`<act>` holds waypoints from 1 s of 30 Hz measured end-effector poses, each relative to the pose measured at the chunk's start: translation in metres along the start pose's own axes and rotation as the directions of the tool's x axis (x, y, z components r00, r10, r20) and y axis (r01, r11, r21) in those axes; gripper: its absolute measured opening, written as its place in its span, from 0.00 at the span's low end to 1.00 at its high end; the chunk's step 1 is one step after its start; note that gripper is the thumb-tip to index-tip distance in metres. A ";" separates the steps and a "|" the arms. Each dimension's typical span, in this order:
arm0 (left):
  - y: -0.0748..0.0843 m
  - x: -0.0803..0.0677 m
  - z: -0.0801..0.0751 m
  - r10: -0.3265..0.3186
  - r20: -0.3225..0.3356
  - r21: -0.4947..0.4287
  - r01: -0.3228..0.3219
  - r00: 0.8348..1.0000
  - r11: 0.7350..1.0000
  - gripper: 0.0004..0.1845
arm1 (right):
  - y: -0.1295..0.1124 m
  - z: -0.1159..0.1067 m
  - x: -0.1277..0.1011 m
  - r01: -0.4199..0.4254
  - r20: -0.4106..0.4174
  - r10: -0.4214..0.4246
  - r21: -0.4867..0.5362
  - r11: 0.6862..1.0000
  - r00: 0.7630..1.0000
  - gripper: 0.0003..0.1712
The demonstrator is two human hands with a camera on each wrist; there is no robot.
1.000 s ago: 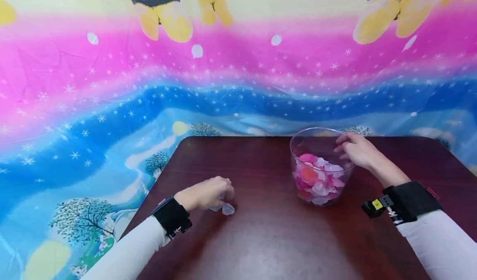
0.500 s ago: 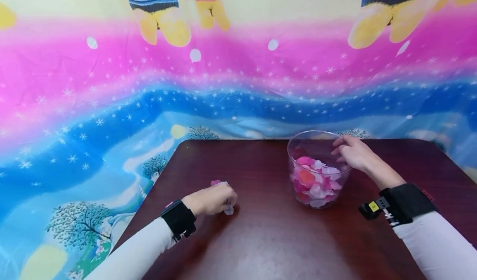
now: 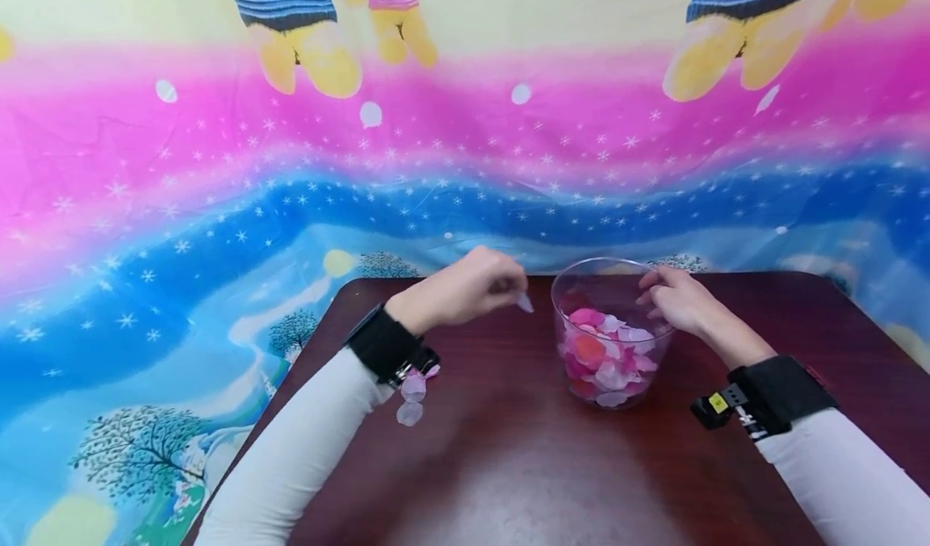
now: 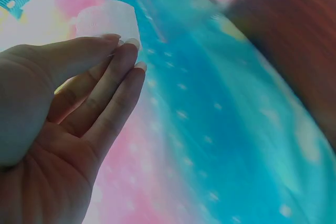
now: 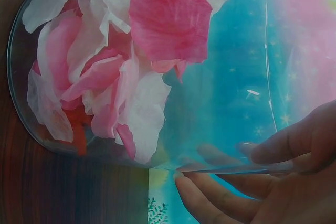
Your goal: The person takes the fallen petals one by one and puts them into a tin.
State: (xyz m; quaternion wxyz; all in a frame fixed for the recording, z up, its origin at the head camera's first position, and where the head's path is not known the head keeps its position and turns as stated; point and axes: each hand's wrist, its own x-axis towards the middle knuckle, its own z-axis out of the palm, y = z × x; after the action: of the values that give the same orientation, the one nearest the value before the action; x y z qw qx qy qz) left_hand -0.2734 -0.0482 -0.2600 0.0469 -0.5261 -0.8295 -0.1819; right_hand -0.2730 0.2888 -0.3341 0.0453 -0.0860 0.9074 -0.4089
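left hand pinches pale petal beside clear bowl | right hand grips rim on counter | risk: light petal flutters past rim, loose pinch

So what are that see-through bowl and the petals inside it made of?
The bowl looks like clear plastic or glass: smooth and glossy, with the backdrop showing through its thin rim, which the right hand grips. The petals look like thin, matte fabric, faintly veined and translucent; they could be real.
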 end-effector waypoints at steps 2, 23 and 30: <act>0.007 0.021 -0.001 0.022 0.004 0.027 -0.022 1.000 0.999 0.04 | 0.000 0.001 0.000 0.001 0.001 -0.001 -0.003 1.000 1.000 0.23; 0.032 0.111 0.043 0.054 0.187 0.054 -0.065 0.981 0.996 0.06 | -0.004 -0.001 0.002 -0.042 -0.009 0.042 -0.030 0.999 0.999 0.24; 0.028 0.103 0.038 0.048 0.156 0.028 -0.053 0.987 0.998 0.07 | -0.002 -0.001 -0.001 -0.043 -0.019 0.042 -0.048 0.998 0.999 0.25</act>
State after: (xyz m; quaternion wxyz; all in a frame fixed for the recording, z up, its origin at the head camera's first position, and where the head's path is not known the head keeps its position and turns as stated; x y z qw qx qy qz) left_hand -0.2899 0.0643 -0.2606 -0.0046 -0.5585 -0.8199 -0.1257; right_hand -0.2723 0.2886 -0.3319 0.0439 -0.0641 0.9190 -0.3865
